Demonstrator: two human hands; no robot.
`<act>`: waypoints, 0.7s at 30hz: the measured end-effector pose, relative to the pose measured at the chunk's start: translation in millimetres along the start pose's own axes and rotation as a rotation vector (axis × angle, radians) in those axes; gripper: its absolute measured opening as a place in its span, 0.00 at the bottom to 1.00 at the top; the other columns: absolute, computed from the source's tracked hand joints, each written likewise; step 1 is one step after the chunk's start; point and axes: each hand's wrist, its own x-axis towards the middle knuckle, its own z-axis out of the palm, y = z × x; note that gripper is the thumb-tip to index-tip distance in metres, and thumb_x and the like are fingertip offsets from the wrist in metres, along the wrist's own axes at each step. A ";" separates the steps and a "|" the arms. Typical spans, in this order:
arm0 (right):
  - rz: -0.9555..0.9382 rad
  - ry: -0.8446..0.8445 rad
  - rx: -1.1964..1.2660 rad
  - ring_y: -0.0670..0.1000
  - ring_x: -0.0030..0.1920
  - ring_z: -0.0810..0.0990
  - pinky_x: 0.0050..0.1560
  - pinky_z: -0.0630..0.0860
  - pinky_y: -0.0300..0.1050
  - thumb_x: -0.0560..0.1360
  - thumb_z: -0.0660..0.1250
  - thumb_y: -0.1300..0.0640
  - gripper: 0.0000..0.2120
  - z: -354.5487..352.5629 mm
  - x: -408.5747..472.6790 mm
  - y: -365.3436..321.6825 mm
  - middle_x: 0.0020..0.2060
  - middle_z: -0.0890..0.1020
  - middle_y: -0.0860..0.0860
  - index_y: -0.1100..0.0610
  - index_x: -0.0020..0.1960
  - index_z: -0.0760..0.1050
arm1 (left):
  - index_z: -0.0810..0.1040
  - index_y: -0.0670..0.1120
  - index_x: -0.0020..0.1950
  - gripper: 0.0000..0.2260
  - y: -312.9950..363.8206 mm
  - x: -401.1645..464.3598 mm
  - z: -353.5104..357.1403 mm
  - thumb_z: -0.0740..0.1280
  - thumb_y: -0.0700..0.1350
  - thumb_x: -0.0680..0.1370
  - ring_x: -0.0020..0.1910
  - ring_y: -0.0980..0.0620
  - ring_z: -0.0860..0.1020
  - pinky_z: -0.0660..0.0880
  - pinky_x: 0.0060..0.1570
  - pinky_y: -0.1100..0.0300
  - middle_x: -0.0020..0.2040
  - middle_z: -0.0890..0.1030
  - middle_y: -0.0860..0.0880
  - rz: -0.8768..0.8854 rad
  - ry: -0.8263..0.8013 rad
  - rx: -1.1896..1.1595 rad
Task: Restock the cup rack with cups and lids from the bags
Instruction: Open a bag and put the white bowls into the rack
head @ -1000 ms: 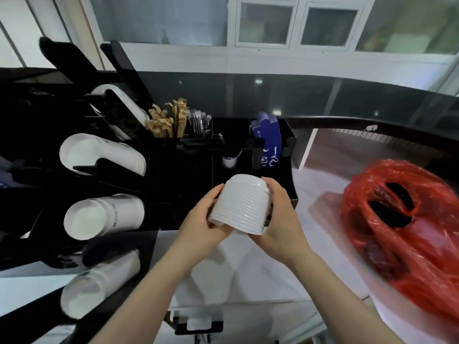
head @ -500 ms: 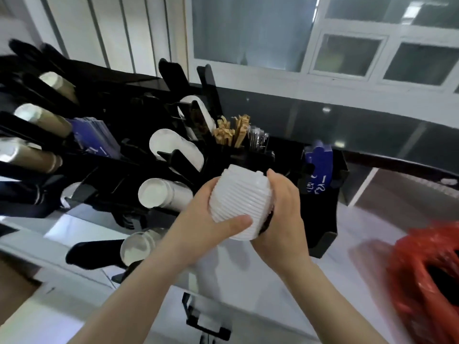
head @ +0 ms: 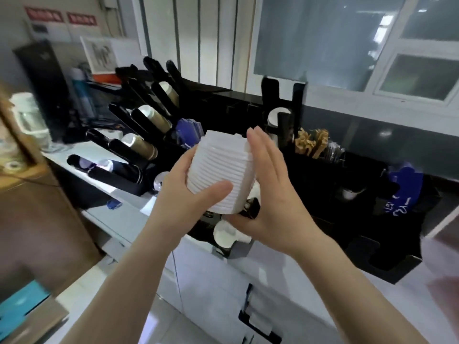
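**Lid stack held over the rack**

Both hands hold a stack of white lids [head: 221, 175] in mid-air, in front of the black rack [head: 310, 175] and above the white table [head: 218, 276]. The stack is tilted, its top leaning away from the person.

The left hand [head: 183, 194] grips the stack from the left side: its thumb lies across the near face, and the fingers [head: 192, 157] curl round the far side. The right hand [head: 270, 194] rests against the right side with its fingers [head: 260, 145] straight and together, pointing up along the stack, while the thumb passes under the lower edge.

Just below the stack, a tube of white cups [head: 224, 234] lies in a low slot of the rack, its open mouth facing the person. To the left, angled slots carry gold-sleeved cups [head: 145, 147]. Behind the right hand stand wooden stirrers [head: 311, 142] in a compartment, and farther right blue packets [head: 407, 184] sit in another. A white kettle [head: 27, 117] stands at the far left, blurred. Windows [head: 347, 40] fill the wall behind the rack.
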 end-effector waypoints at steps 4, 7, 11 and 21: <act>0.053 -0.043 -0.012 0.24 0.66 0.49 0.56 0.69 0.33 0.65 0.79 0.51 0.55 48.5 39.0 -38.0 0.77 0.42 0.41 0.38 0.75 0.41 | 0.72 0.57 0.65 0.32 -14.0 13.0 -72.9 0.73 0.57 0.61 0.54 0.54 0.79 0.77 0.45 0.65 0.55 0.80 0.53 0.032 0.015 0.025; 0.134 0.033 0.021 0.37 0.66 0.55 0.53 0.70 0.38 0.66 0.78 0.56 0.50 106.5 68.7 -60.9 0.77 0.44 0.41 0.37 0.73 0.47 | 0.71 0.56 0.67 0.35 -33.2 27.2 -130.4 0.73 0.58 0.61 0.55 0.51 0.79 0.78 0.45 0.59 0.56 0.80 0.51 0.022 -0.008 0.024; 0.234 0.116 0.087 0.41 0.66 0.59 0.56 0.72 0.42 0.68 0.76 0.61 0.48 180.3 91.7 -72.1 0.77 0.49 0.45 0.31 0.71 0.49 | 0.67 0.53 0.69 0.39 -69.2 40.3 -189.0 0.75 0.58 0.60 0.56 0.52 0.79 0.79 0.45 0.59 0.59 0.77 0.50 -0.024 -0.026 0.017; 0.462 0.175 0.145 0.43 0.63 0.70 0.54 0.75 0.35 0.69 0.74 0.62 0.43 279.7 107.6 -41.6 0.73 0.53 0.38 0.26 0.65 0.54 | 0.67 0.58 0.69 0.34 -145.9 70.1 -240.5 0.75 0.55 0.66 0.59 0.57 0.76 0.77 0.48 0.65 0.61 0.76 0.59 -0.165 -0.176 -0.026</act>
